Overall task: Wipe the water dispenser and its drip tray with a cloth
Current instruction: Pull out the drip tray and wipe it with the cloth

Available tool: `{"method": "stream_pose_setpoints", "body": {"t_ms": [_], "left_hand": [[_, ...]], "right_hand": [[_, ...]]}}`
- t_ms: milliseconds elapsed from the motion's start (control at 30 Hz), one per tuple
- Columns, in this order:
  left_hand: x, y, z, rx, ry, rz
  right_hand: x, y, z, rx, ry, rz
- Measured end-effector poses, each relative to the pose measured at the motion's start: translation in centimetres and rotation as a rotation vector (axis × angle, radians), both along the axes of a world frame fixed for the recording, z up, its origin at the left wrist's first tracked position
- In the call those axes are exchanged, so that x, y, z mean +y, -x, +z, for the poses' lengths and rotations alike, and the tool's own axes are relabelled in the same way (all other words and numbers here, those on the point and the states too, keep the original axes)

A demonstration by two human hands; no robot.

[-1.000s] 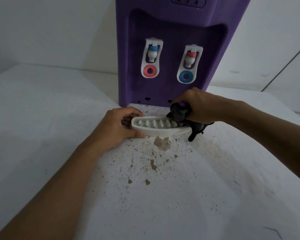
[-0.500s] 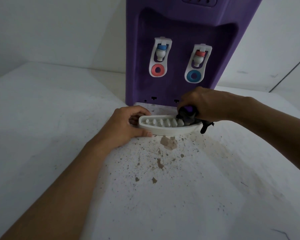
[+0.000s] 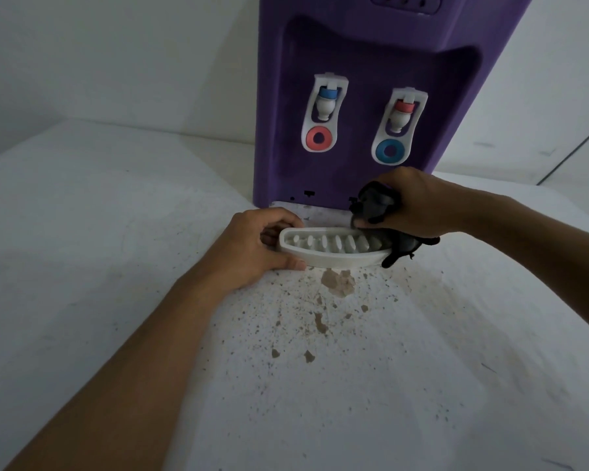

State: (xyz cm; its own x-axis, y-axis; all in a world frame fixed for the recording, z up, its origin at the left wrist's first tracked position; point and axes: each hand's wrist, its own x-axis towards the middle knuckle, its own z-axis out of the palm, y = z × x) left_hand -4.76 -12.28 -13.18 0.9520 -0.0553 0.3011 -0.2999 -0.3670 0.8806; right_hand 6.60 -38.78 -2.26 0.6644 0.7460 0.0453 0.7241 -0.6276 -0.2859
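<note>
I hold the white drip tray (image 3: 327,258) on the counter (image 3: 82,232) just in front of the purple water dispenser (image 3: 371,79), my left hand (image 3: 252,249) curled round the tray's left end, thumb on its front wall. My right hand (image 3: 419,209) grips a bunched dark cloth (image 3: 374,207) pressed onto the tray's right end (part of it trails over the rim). I judge the tray wipe to be in progress, with the slotted grille to the left uncovered by the cloth; whether the dispenser body has been wiped cannot be told, and brown specks (image 3: 320,321) lie on the counter in front.
</note>
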Motion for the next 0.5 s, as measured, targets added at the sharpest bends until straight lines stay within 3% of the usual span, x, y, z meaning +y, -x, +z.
{"method": "stream_pose_setpoints", "body": {"t_ms": [133, 500], "left_hand": [[0.0, 0.1, 0.0, 0.006, 0.002, 0.002], [0.0, 0.0, 0.0, 0.019, 0.001, 0.010]], "right_hand": [[0.6, -0.3, -0.5, 0.033, -0.017, 0.055], [1.0, -0.5, -0.5, -0.060, 0.198, 0.102]]}}
